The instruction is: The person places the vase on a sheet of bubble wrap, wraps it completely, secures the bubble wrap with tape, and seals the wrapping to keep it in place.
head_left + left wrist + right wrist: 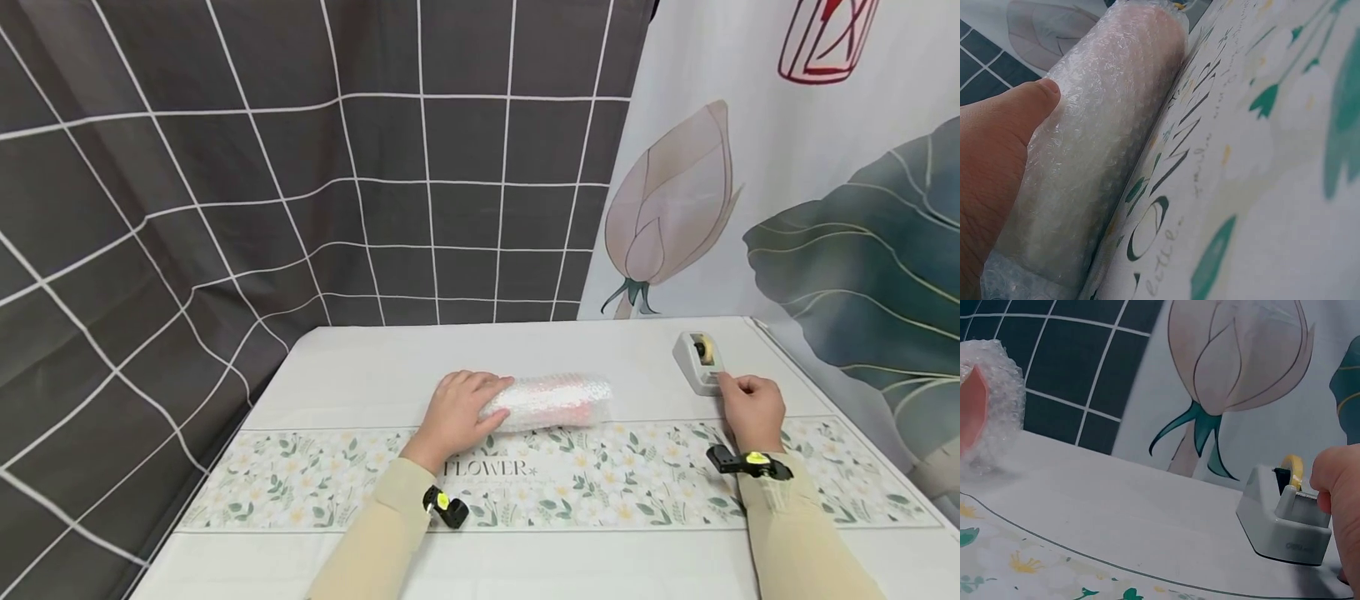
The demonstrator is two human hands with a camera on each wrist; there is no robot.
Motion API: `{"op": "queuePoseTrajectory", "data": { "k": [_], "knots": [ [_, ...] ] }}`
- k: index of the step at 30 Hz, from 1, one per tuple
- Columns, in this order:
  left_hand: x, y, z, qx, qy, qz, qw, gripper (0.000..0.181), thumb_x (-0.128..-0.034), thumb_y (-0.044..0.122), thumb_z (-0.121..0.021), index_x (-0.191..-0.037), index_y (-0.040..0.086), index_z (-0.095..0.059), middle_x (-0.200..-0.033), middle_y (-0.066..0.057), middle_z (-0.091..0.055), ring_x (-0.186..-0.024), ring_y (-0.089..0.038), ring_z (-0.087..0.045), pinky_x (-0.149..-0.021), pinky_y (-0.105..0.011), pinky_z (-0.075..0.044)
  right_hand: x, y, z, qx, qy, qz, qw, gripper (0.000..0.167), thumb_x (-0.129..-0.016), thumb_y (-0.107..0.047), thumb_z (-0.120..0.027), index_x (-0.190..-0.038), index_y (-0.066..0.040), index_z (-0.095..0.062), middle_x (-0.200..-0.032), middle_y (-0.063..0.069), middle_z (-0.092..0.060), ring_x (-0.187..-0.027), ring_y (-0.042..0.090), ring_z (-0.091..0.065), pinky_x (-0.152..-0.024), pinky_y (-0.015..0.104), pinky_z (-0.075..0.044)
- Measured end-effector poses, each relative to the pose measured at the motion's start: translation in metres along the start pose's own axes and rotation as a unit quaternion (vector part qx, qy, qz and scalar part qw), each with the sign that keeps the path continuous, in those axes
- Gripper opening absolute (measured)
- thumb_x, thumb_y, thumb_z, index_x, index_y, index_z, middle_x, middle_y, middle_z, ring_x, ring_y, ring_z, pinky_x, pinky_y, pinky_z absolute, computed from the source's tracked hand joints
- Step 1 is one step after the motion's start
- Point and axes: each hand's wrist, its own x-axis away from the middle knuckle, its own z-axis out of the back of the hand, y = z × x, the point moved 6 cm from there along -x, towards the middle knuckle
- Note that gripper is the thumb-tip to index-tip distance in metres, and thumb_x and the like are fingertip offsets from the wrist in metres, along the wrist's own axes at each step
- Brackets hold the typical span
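Note:
A bubble-wrapped cylinder (555, 402), pinkish inside, lies crosswise on the table. My left hand (459, 414) grips its left end, fingers over the top and thumb along the near side; the left wrist view shows the thumb (1044, 94) against the wrap (1094, 131). At the right stands a grey tape dispenser (693, 367) with a yellow-cored roll. My right hand (756, 414) is at its cutter end, thumb and finger pinching by the blade. In the right wrist view the hand (1342, 500) partly covers the dispenser (1272, 519); the clear tape between the fingertips is hard to make out.
A floral printed band (630, 479) crosses the white tabletop (420, 354). Behind and at the left hangs a dark curtain (465, 142) with white grid lines, and a pale curtain (697, 275) with a flower bud and large leaves hangs at the back right.

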Motion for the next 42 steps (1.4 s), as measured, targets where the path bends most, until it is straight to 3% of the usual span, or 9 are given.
{"op": "queuePoseTrajectory", "data": {
  "k": [6,15,20,24,29,42],
  "knots": [
    [-0.0002,0.0001,0.0,0.0,-0.005,0.002,1.0,0.05,-0.101,0.052,-0.052,-0.147,0.03,-0.054,-0.134,0.004,-0.062,-0.123,-0.02,-0.057,-0.112,-0.044,-0.039,0.0024,0.002,0.003,-0.007,0.001,-0.018,0.9998,0.04,-0.098,-0.032,-0.055,-0.081,0.003,-0.059,-0.096,0.011,-0.046,-0.082,0.024,-0.042,-0.066,0.038,-0.033],
    [0.0006,0.0011,0.0036,0.008,-0.002,0.001,1.0,0.05,-0.1011,0.049,-0.053,-0.146,0.028,-0.055,-0.133,0.002,-0.063,-0.123,-0.021,-0.057,-0.111,-0.045,-0.039,0.0084,0.002,0.0051,0.0,-0.005,-0.039,0.9992,0.036,-0.096,-0.032,-0.056,-0.077,-0.002,-0.058,-0.091,0.007,-0.047,-0.068,0.022,-0.044,-0.057,0.035,-0.037],
    [0.0,0.0017,0.0042,0.007,-0.003,0.002,1.0,0.049,-0.1014,0.05,-0.053,-0.146,0.029,-0.055,-0.133,0.002,-0.062,-0.123,-0.021,-0.057,-0.111,-0.045,-0.039,0.0069,0.0023,0.0064,0.017,-0.007,-0.042,0.999,0.033,-0.096,-0.029,-0.054,-0.077,-0.002,-0.058,-0.08,0.009,-0.049,-0.057,0.022,-0.045,-0.051,0.035,-0.037],
    [-0.0001,0.0021,0.0037,0.007,-0.005,0.003,1.0,0.05,-0.1014,0.05,-0.052,-0.146,0.029,-0.055,-0.133,0.002,-0.062,-0.123,-0.021,-0.056,-0.111,-0.045,-0.039,0.0049,0.0027,0.0056,0.037,-0.015,-0.034,0.9986,0.031,-0.096,-0.026,-0.053,-0.08,0.0,-0.061,-0.071,0.008,-0.051,-0.053,0.022,-0.046,-0.046,0.034,-0.038],
    [0.0004,0.0016,0.0042,0.008,-0.004,0.004,0.9999,0.049,-0.1012,0.05,-0.053,-0.146,0.029,-0.055,-0.133,0.002,-0.062,-0.123,-0.021,-0.057,-0.111,-0.045,-0.039,0.0033,0.0015,0.0015,0.073,-0.029,-0.008,0.9969,0.029,-0.096,-0.021,-0.053,-0.082,0.002,-0.064,-0.059,0.006,-0.053,-0.058,0.026,-0.048,-0.049,0.035,-0.038],
    [0.0008,0.0015,0.0025,0.006,-0.008,0.005,0.9999,0.05,-0.1015,0.05,-0.052,-0.147,0.03,-0.054,-0.133,0.003,-0.062,-0.123,-0.021,-0.056,-0.111,-0.045,-0.039,0.0016,-0.0003,-0.0005,0.095,-0.033,0.006,0.9949,0.025,-0.092,-0.016,-0.053,-0.074,0.0,-0.058,-0.058,0.006,-0.051,-0.061,0.028,-0.047,-0.052,0.035,-0.036]
  ]
}}
